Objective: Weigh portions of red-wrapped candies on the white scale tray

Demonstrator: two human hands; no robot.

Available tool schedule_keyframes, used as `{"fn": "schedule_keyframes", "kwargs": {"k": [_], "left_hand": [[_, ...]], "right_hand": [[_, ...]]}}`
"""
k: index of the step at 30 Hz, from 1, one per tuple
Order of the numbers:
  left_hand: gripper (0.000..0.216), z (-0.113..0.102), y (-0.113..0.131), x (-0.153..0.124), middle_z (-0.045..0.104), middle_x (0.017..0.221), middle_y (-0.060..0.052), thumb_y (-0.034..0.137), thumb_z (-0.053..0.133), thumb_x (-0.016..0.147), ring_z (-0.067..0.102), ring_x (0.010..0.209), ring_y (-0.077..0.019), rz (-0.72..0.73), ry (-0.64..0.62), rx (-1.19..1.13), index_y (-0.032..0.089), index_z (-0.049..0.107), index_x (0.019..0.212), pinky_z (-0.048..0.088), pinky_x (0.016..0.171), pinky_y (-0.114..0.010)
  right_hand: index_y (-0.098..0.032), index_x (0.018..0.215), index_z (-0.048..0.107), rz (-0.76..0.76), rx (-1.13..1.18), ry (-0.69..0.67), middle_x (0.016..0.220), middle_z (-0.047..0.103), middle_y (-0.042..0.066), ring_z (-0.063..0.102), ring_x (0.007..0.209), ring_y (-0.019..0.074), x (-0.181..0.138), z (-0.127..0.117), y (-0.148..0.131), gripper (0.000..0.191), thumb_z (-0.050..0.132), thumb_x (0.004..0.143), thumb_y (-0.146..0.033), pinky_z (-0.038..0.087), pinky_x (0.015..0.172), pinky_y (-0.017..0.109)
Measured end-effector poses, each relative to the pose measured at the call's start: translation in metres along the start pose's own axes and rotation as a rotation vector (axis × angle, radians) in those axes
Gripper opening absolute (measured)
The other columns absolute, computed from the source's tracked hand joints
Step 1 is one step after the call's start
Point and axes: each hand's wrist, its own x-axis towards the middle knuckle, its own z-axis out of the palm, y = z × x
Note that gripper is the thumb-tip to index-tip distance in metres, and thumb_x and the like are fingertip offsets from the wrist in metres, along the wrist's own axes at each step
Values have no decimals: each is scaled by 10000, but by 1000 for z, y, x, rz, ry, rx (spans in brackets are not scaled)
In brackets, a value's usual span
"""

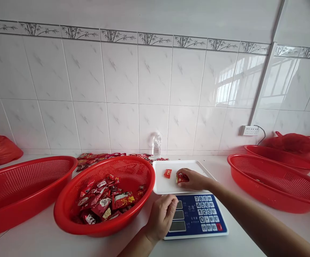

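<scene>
Standing on the worktop [34, 228], a red basket [64, 214] flanks a scale [194, 230] and white tray [163, 182]. The left hand [162, 216] curls at the scale's edge, any contents hidden; leaning could skew readings. The right hand [194, 179] pinches a red packet [181, 178] over the tray.

The oval red basket [135, 168] of perforated plastic looks smooth, faintly glossy; the small red packets [103, 206] inside have shiny film. The white rectangular plastic tray [160, 184] looks smooth, the marbled wall tiles [88, 78] glossy.
</scene>
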Motion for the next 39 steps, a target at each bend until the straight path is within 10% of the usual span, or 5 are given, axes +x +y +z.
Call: {"fn": "schedule_keyframes", "kwargs": {"k": [14, 24, 39], "left_hand": [[300, 1, 1, 0, 595, 761, -30, 309, 326, 1002, 550, 719, -148, 5, -21, 13, 187, 538, 827, 424, 695, -245], [282, 0, 5, 0, 596, 736, -30, 278, 357, 988, 547, 699, -149, 11, 6, 10, 185, 545, 799, 432, 667, -236], [280, 1, 2, 0, 596, 731, -27, 274, 366, 988, 546, 692, -144, 20, -1, 24, 184, 545, 792, 434, 661, -235]], "right_hand": [[-211, 996, 634, 25, -133, 217, 938, 654, 35, 577, 796, 150, 23, 9, -16, 220, 534, 811, -146, 434, 708, 255], [-171, 1206, 559, 101, -171, 230, 1187, 594, 77, 616, 989, 187, 76, 42, -36, 327, 560, 928, -342, 526, 840, 395], [-173, 1187, 572, 39, -319, 171, 1197, 592, 77, 608, 1011, 191, 61, 42, -27, 309, 561, 927, -339, 517, 860, 404]]}}
